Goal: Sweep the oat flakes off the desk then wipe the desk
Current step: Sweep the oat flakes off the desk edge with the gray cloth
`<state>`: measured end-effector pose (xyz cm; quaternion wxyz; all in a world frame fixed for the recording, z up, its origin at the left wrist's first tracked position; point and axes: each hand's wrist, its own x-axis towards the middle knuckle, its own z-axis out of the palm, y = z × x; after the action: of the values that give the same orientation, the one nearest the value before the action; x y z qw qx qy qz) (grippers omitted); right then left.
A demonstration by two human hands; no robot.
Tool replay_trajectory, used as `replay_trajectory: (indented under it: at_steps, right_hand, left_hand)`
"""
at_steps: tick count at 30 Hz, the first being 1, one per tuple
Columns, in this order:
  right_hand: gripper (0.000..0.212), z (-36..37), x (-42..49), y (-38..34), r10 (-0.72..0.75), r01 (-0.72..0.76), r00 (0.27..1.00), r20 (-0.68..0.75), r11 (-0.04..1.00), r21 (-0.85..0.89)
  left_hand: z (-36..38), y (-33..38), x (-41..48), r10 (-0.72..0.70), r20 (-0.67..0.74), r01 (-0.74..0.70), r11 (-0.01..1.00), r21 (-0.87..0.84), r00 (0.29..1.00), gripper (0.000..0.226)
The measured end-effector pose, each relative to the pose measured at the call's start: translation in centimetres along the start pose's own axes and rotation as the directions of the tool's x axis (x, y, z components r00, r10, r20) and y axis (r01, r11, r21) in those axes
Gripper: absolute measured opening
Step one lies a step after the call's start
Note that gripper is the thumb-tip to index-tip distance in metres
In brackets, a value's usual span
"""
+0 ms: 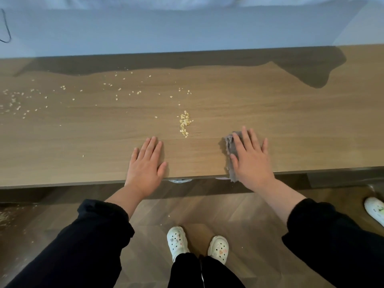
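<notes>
The oat flakes [184,122] are light, dry and quick to scatter, so a gentle gathering push suits them. A small heap lies near the desk's [291,121] front edge, with more strewn toward its left end, which is cut off. The left hand [145,163] lies flat, fingers straight. The right hand [249,161] presses flat on a soft grey cloth [229,145] at the front edge, hiding most of it.

Head-worn view, down over desk [270,113]

Seems a home: a wood-grain desk [270,113] under the left hand [145,163] and right hand [249,161], a plain wall [187,32] beyond them, plank floor [249,215] and clogs [176,240] below them.
</notes>
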<state>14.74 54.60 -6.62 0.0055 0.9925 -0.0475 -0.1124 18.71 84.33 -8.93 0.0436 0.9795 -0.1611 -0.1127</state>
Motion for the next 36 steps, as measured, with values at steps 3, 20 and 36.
replay_trajectory:
  at_steps: [3,20,36]
  right_hand:
    - [0.058,-0.5,1.4,0.6,0.169,-0.168,0.986,-0.006,0.985,0.047]
    - [0.055,0.3,5.8,-7.9,0.489,-0.439,0.866,-0.104,0.844,0.309]
    - [0.057,-1.0,11.0,-12.6,0.501,-0.431,0.857,-0.121,0.825,0.365]
  left_hand:
    - [-0.9,-1.8,0.1,0.008,0.001,-0.008,0.995,-0.097,1.000,0.061]
    - [-2.0,-8.8,5.6,-0.342,-0.170,0.297,0.924,-0.241,0.924,0.057]
    - [-2.0,-8.8,5.7,-0.343,-0.119,0.316,0.928,-0.199,0.932,0.062]
